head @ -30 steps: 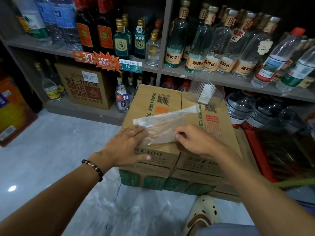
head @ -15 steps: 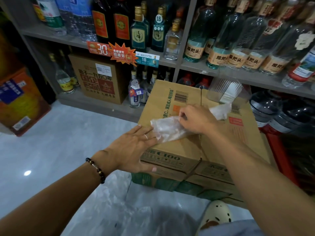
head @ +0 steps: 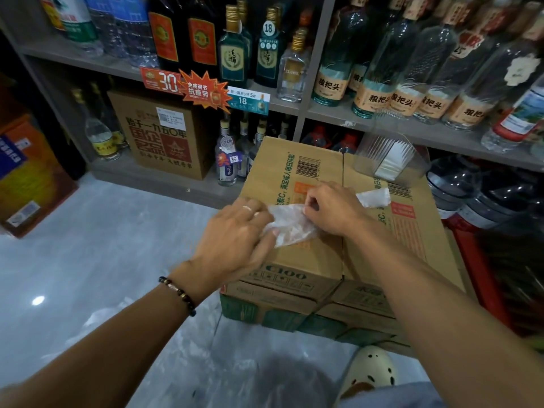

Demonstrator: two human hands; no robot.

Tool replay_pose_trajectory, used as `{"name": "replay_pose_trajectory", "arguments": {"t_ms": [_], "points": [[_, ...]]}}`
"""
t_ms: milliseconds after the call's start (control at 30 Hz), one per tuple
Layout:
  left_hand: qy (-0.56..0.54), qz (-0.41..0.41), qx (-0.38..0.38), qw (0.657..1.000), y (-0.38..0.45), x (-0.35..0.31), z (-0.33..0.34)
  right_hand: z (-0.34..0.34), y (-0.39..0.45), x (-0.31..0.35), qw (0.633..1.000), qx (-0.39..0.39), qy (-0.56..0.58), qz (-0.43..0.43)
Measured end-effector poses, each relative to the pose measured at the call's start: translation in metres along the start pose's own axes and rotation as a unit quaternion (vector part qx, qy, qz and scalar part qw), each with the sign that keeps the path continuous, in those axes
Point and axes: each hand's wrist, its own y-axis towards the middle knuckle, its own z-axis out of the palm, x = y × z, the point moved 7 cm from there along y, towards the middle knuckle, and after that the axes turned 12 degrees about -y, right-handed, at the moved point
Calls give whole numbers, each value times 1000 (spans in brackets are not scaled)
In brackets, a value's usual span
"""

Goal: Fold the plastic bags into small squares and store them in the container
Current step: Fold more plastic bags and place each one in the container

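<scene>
A person stands in a shop aisle, looking down at a stack of brown cardboard cartons (head: 321, 260) that serves as a work surface. The cartons sit on a pale grey, glossy tiled floor (head: 97, 254) and carry printed green text, barcodes and orange patches.

On the top carton lies a thin, translucent white plastic bag (head: 290, 223), crumpled into a narrow strip that runs from the near left toward the far right. The left hand (head: 235, 240), with a ring on one finger and a dark beaded bracelet (head: 176, 294) at the wrist, rests over the strip's near left end; its grip looks closed on the plastic between thumb and fingers, though slight blur hides the detail. The right hand (head: 332, 212) has its grip clamped on the middle of the strip, fingers curled and pinching it, and the far end of the bag sticks out beyond this hand to the right.

At the far right corner of the carton stands a clear plastic container (head: 391, 159) holding a white folded stack.

Behind the cartons, grey shelves (head: 323, 108) hold rows of glass liquor bottles (head: 382, 83) with tan labels, dark bottles and red and blue price tags. A brown printed carton (head: 164, 134) sits on the lowest shelf at the left. A cream perforated clog (head: 371, 372) shows at the near edge.
</scene>
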Motion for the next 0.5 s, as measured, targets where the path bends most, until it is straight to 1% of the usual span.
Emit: {"name": "replay_pose_trajectory", "arguments": {"t_ms": [67,167,200,233,300,367,433,500], "points": [[16,-11,62,998,10,-4,23,0,1,0,1000,1,-1,-1],[46,-87,167,981,8,6,52,1,1,-1,1000,7,7,-1],[53,-108,190,974,5,11,57,2,0,-2,1000,5,5,-2],[59,-116,202,971,3,14,59,1,-1,-2,1000,-7,-5,-4],[68,-119,215,967,3,15,60,-3,-8,4,998,-55,-32,-23],[73,-123,233,962,2,17,62,-6,-19,21,993,-86,-38,-71],[79,-121,239,960,1,17,62,3,-30,41,991,-59,-28,-114],[82,-117,244,959,-1,19,63,21,-36,45,993,-2,-29,-115]]}}
